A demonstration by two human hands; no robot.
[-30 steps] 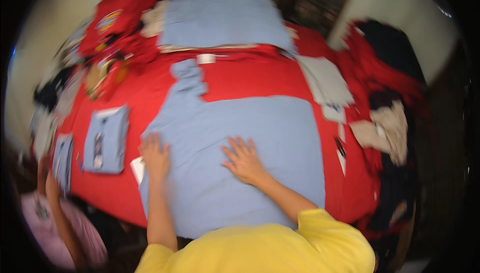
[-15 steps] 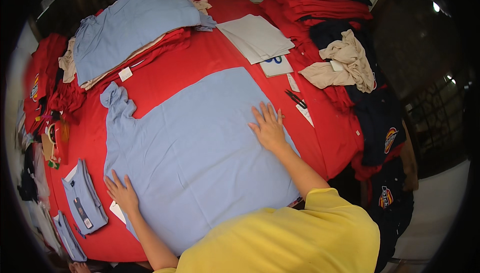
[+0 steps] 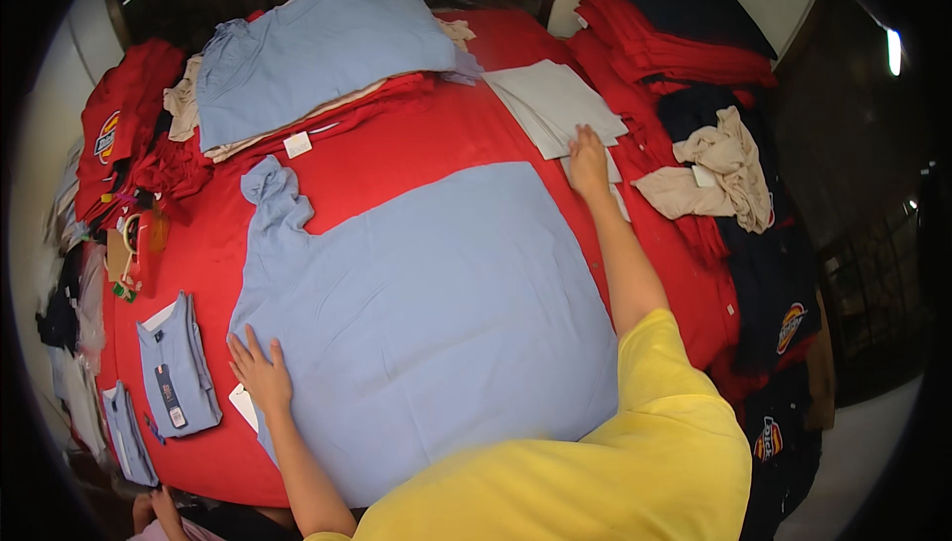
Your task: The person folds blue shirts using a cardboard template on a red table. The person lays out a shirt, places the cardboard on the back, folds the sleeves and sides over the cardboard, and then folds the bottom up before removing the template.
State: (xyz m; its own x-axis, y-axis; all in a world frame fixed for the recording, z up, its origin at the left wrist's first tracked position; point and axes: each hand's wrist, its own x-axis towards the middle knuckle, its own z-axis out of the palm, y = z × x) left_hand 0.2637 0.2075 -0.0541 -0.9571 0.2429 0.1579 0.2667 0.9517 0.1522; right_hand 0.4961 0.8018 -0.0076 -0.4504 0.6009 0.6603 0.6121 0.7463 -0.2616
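Note:
A light blue shirt (image 3: 426, 293) lies spread flat in front of me, its sleeve (image 3: 278, 194) bunched at the far left. My left hand (image 3: 262, 374) rests on the shirt's left edge, fingers spread. A white tag (image 3: 243, 408) sticks out beside that hand. My right hand (image 3: 588, 162) is stretched forward past the shirt, fingers extended over the near edge of a stack of pale grey sheets (image 3: 555, 105). It appears to touch the sheets, and nothing shows gripped in it. My forearm and hand partly cover the white cards beyond the shirt.
A blue garment pile (image 3: 327, 55) lies at the back on the red cloth (image 3: 456, 134). Folded blue shirts (image 3: 183, 372) sit at the left. A crumpled beige garment (image 3: 719, 169) and red and navy stacks (image 3: 684, 15) stand right. Another person's hand (image 3: 167, 513) shows lower left.
My right hand has left the shirt's right side and reached forward to the grey sheets. My left hand stays on the shirt. The view has shifted slightly, and the other person shows more.

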